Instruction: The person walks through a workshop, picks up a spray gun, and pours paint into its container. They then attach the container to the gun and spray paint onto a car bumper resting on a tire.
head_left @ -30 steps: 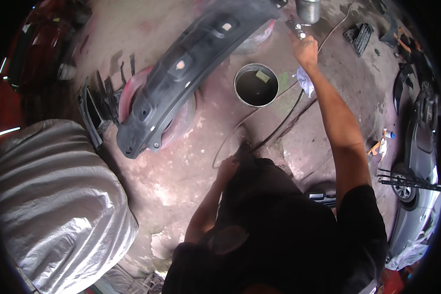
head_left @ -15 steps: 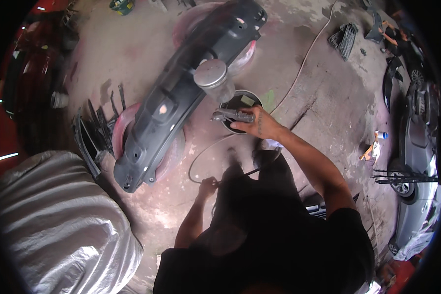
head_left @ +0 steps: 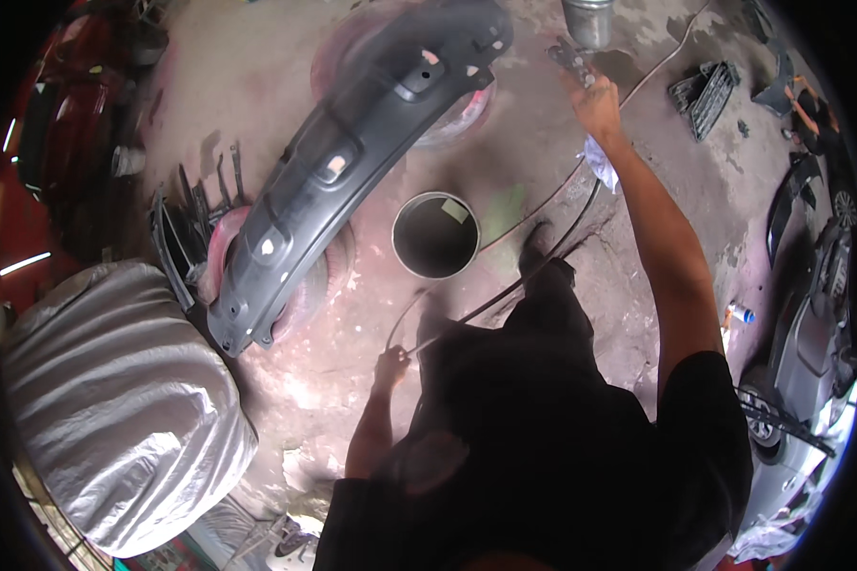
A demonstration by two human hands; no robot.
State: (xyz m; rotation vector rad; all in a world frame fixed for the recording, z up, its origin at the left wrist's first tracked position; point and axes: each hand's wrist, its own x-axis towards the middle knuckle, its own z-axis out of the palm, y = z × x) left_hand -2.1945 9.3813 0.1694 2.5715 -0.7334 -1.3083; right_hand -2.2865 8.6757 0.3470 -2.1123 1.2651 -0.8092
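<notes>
My right hand (head_left: 597, 105) is closed around a spray gun (head_left: 571, 65), held out to the far right at arm's length. A metallic cup (head_left: 590, 24) tops the gun, partly cut off by the picture's edge. A white cloth (head_left: 600, 164) hangs just below this hand. From there a dark air hose (head_left: 505, 291) runs down to my left hand (head_left: 391, 365), which grips it low by my left leg. Left of the gun, a long dark grey car bumper (head_left: 352, 157) with several pale patches lies slanted across ring-shaped supports wrapped in pinkish plastic (head_left: 219, 249).
A round bucket (head_left: 396, 238) stands in front of my feet, a pale greenish piece inside. Thin dark parts (head_left: 176, 243) lie left of the bumper. A silver cover (head_left: 129, 400) drapes something at lower left. Cars line the right, where another person (head_left: 811, 119) is at work.
My right hand has swung the spray gun away from above the bucket, forward and to the right. The hose now stretches across my legs. My left hand keeps its grip.
</notes>
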